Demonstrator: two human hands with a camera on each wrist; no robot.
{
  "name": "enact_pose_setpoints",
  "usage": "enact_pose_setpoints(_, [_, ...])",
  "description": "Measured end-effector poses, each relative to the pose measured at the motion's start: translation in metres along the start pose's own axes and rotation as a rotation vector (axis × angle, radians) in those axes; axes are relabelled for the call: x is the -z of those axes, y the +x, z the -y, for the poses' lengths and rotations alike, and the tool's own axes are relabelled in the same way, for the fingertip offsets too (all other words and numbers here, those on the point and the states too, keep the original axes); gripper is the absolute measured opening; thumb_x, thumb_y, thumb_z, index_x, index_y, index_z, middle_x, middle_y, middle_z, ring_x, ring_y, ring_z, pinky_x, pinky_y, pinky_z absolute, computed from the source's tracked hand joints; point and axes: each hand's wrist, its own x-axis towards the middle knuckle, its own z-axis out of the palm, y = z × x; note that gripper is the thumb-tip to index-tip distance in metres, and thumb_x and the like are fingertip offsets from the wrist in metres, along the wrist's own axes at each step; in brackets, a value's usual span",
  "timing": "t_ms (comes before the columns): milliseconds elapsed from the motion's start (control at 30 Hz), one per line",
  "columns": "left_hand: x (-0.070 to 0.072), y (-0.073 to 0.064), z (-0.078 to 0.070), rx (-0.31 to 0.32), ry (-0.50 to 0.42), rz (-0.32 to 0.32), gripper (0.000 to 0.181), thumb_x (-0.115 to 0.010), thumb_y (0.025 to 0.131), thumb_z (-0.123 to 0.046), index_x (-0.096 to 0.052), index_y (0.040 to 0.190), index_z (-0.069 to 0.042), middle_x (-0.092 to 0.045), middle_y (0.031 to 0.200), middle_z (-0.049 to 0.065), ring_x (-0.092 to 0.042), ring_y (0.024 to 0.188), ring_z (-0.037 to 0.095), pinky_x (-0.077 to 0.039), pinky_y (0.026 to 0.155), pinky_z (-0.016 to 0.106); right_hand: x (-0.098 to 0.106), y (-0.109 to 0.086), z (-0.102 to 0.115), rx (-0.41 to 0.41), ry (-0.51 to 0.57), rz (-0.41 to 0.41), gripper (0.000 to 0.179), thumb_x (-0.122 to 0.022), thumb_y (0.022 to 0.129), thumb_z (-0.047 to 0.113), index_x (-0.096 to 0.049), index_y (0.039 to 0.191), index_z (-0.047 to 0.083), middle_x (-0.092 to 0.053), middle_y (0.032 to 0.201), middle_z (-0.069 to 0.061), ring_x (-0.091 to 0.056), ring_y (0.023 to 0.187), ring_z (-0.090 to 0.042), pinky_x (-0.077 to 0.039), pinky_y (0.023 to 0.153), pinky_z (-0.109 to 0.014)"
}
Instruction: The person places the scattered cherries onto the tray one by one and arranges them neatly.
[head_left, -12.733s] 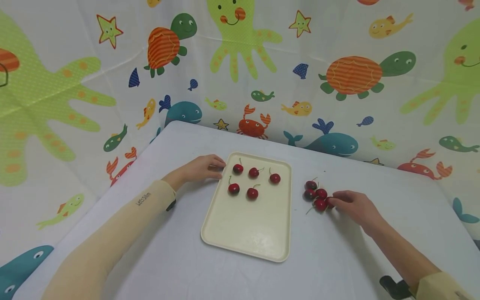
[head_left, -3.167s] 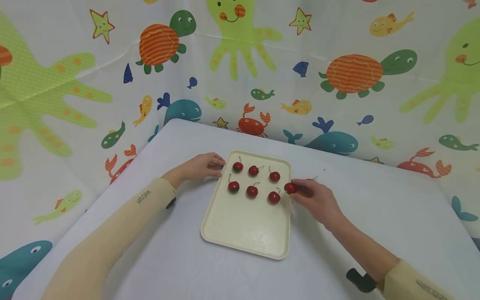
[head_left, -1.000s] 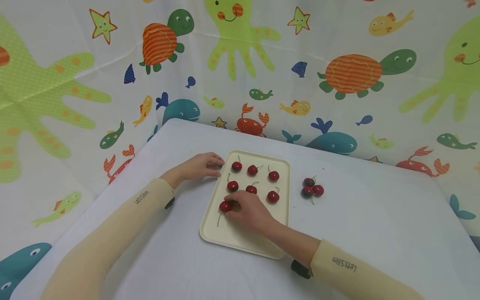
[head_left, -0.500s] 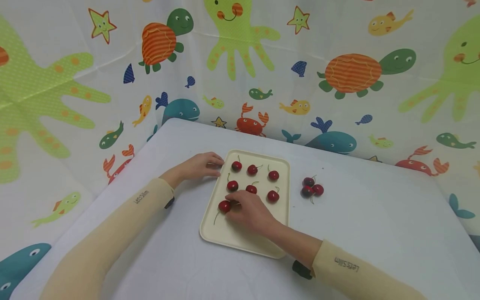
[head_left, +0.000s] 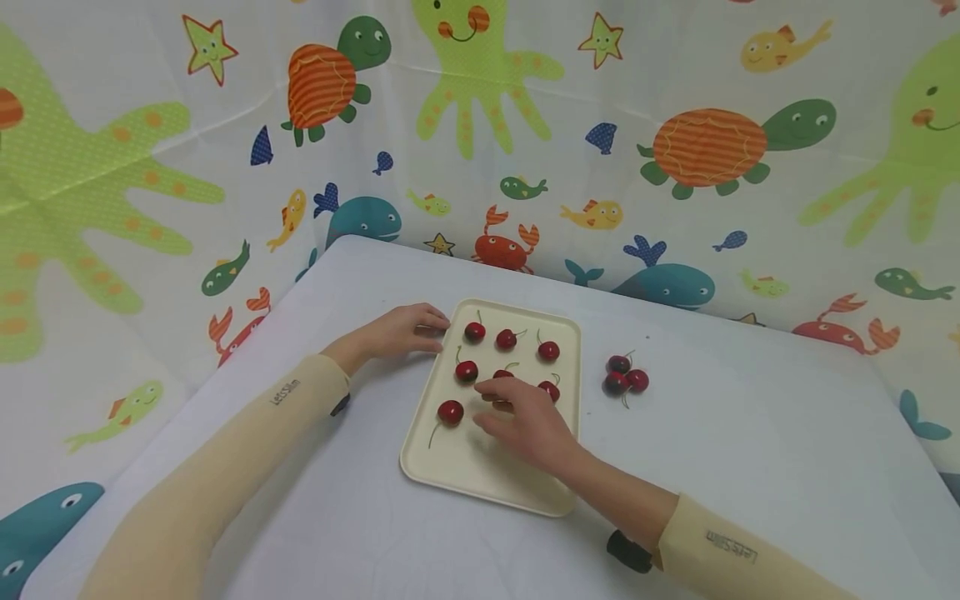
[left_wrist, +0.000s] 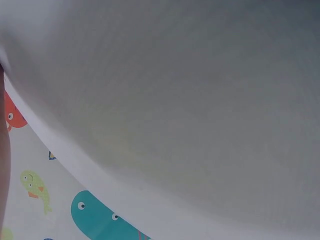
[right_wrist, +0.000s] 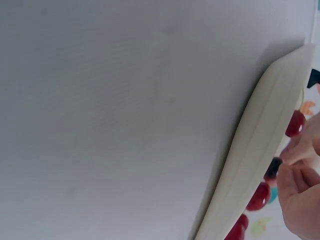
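A cream rectangular tray (head_left: 480,475) lies on the white table, holding several red cherries with stems. Two rows sit toward its far end, and a single cherry (head_left: 450,413) starts a third row at the left, its stem pointing toward me. My right hand (head_left: 528,423) hovers over the tray just right of that cherry, thumb and fingers apart, holding nothing. It partly covers the middle cherry (head_left: 503,375) and the right cherry (head_left: 551,389) of the second row. At the tray's upper left edge, my left hand (head_left: 405,331) rests its relaxed fingertips against the rim.
Right of the tray, a small cluster of 3 cherries (head_left: 626,377) lies on the white tablecloth (head_left: 750,433). A curtain (head_left: 465,183) printed with sea animals hangs behind the table. The left wrist view shows mostly white cloth (left_wrist: 175,125).
My right hand carried a cherry to the tray's third row, set it down at the left and let go, then drew back rightward. The loose cluster has shrunk. My left hand stays at the rim.
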Motion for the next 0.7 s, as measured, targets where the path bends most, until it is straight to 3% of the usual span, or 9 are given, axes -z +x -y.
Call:
enact_pose_setpoints(233, [0.0, 0.0, -0.001, 0.001, 0.011, 0.006, 0.046, -0.068, 0.083, -0.028, -0.058, 0.125, -0.011, -0.052, 0.128, 0.006, -0.047, 0.121, 0.023, -0.041, 0.103, 0.041, 0.015, -0.009, -0.008, -0.035, 0.032, -0.061, 0.04, -0.07, 0.081, 0.024, -0.062, 0.12, 0.016, -0.065, 0.116, 0.002, -0.062, 0.107, -0.015, -0.051, 0.088, -0.031])
enact_pose_setpoints(500, [0.001, -0.001, -0.002, 0.003, 0.008, 0.005, 0.046, -0.068, 0.083, -0.027, -0.058, 0.125, -0.011, -0.052, 0.128, 0.006, -0.045, 0.123, 0.023, -0.038, 0.105, 0.043, 0.031, -0.019, -0.016, -0.122, -0.021, -0.099, 0.041, -0.07, 0.081, 0.031, -0.062, 0.12, 0.021, -0.064, 0.116, 0.005, -0.063, 0.105, -0.014, -0.052, 0.086, -0.031])
enact_pose_setpoints(700, [0.0, -0.001, -0.002, 0.006, 0.009, 0.004, 0.046, -0.068, 0.083, -0.027, -0.058, 0.125, -0.011, -0.052, 0.128, 0.005, -0.046, 0.122, 0.022, -0.039, 0.105, 0.041, 0.043, -0.03, -0.027, -0.14, 0.03, -0.134, 0.044, -0.071, 0.081, 0.029, -0.059, 0.122, 0.018, -0.064, 0.115, 0.001, -0.062, 0.106, -0.015, -0.052, 0.087, -0.033])
